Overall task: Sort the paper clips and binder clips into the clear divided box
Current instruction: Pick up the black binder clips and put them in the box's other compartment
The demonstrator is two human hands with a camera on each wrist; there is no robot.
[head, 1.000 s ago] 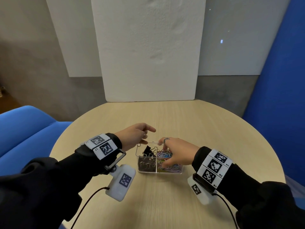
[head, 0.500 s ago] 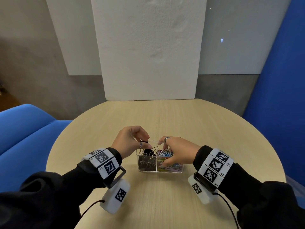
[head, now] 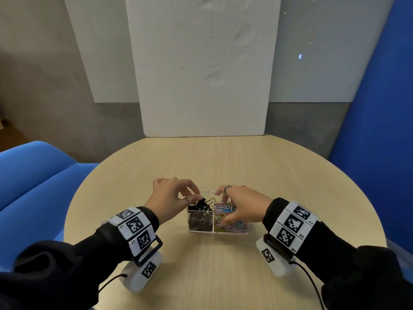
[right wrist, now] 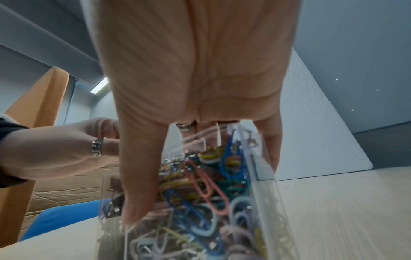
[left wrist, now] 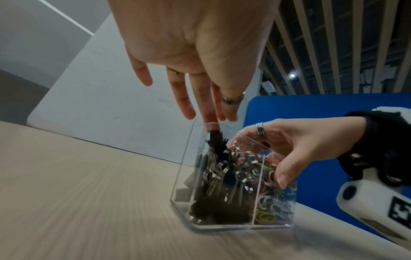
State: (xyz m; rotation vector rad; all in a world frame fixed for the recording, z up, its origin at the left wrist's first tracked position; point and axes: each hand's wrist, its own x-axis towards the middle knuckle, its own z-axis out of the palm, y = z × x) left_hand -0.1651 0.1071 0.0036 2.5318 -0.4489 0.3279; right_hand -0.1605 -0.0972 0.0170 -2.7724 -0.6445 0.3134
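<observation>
The clear divided box stands on the round table. Black binder clips fill its left compartment and coloured paper clips its right one. My right hand grips the box, with the thumb on the near wall and the fingers over the far wall. My left hand hovers over the left compartment. In the left wrist view its fingers point straight down at the rim, just above the topmost binder clip. I see nothing held between them.
The pale wooden table is bare around the box. A white foam board leans at its far edge. A blue seat is on the left and a blue panel on the right.
My left hand drew back from beyond the box and came down over the binder clip compartment. The right hand kept its hold on the box.
</observation>
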